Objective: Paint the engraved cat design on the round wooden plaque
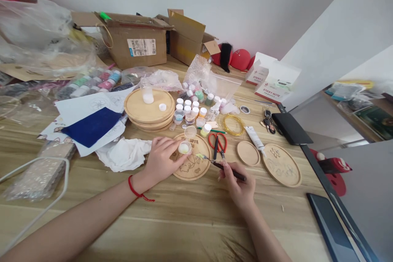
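Note:
My left hand [164, 157] holds a small clear cup [184, 147] with whitish-yellow contents between thumb and fingers. It is over the left part of a round wooden plate [199, 168] that bears a line drawing and lettering. In my right hand [239, 184] is a dark-handled palette knife [229, 170], its metal tip pointing left over the plate. Yellow-green paste sits on the tip. Behind the plate stands a small jar [205, 130] with yellowish contents and a white lid. Red-handled pliers [217, 144] lie just right of the plate.
Stacked wooden plates [149, 108], white-capped jars [187, 108] and a wire coil [233, 125] lie behind the hands. Crumpled tissue [124, 154] and blue cloth [92, 127] are left. A small wooden dish [247, 153], a white tube [254, 137], another drawn plate [284, 166] and a phone [333, 227] are right.

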A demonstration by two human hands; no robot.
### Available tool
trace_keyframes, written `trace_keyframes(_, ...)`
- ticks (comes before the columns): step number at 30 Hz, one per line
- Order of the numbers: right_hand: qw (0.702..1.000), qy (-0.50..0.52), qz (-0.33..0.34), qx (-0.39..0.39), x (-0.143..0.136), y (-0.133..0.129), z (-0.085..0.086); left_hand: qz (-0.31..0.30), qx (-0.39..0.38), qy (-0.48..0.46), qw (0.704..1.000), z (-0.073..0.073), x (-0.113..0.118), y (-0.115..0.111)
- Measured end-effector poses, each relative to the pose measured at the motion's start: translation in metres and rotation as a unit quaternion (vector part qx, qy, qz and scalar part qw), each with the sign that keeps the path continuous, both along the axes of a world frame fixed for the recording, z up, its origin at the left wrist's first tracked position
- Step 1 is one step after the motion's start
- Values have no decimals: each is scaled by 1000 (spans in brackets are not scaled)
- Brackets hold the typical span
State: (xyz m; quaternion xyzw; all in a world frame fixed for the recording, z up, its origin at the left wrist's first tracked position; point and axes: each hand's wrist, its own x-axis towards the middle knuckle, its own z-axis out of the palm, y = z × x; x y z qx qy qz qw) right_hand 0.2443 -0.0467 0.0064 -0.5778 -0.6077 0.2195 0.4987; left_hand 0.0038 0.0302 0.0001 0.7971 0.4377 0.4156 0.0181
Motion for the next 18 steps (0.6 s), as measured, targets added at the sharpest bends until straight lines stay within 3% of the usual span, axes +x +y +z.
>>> trace_keyframes(5,988,-111,44,95,1,-3,-1,-4,6,-2,1000,0,0,0)
trace_keyframes(11,954,-208,107,185,-2,-4,1,-4,-4,-2,1000,0,0,0)
trace_keyframes(18,933,-260,163,189,-2,-4,0,-2,-10,-2,1000,0,1,0)
